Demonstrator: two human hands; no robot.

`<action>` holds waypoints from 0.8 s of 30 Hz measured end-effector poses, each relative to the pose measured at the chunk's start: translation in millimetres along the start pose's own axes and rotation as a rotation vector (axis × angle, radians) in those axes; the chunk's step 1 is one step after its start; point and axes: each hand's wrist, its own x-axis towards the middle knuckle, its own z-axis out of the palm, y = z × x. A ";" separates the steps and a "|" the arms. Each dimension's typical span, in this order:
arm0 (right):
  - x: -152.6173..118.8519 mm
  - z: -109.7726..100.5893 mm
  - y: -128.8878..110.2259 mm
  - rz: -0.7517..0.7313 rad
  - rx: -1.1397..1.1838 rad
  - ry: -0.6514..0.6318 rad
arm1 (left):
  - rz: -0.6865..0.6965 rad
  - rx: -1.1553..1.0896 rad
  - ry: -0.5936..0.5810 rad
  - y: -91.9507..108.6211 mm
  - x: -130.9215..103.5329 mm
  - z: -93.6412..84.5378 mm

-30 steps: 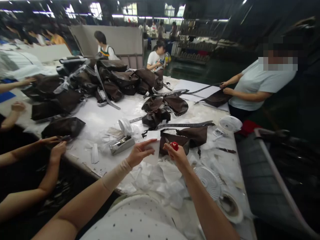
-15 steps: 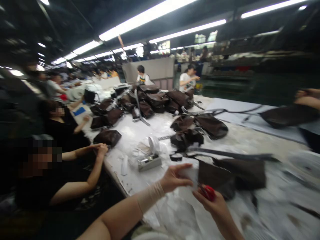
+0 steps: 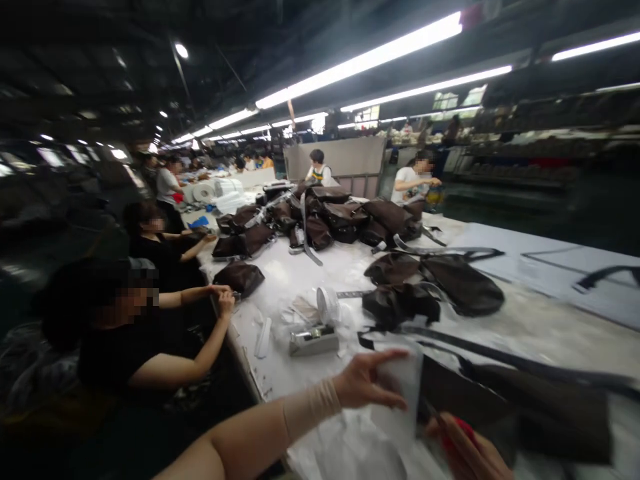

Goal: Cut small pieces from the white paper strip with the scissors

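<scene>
Head view: over the last second the camera has swung leftward and tipped up, so that ceiling lights [image 3: 360, 63] now run across the upper part, a co-worker in black [image 3: 170, 357] has come into sight at the left, and a person standing at the right edge has gone out of it; the hands sit lower and further right than they did. Left hand [image 3: 363, 383] has thumb and forefinger spread across a white sheet [image 3: 407, 380]; whether the other fingers pinch it cannot be told. Right hand [image 3: 473, 460], blurred and partly cut off by the bottom edge, is closed round a red-handled tool [image 3: 465, 428] whose dark point lies just beside the sheet's right edge; both are over the bench [image 3: 277, 267], next to the nearest dark brown bag [image 3: 455, 387]; the grey dispenser [image 3: 315, 343], small white fan [image 3: 327, 305] and bag pile [image 3: 345, 213] appear to keep their places on it. For the work in hand, I judge this to mean little progress: sheet and tool stay paired, while the head has turned away from them; no fresh cut shows, though blur could hide one.
</scene>
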 end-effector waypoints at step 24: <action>0.6 -13.0 -40.1 -0.052 -0.134 -0.350 | 0.264 0.368 -0.087 3.6 -12.2 -2.9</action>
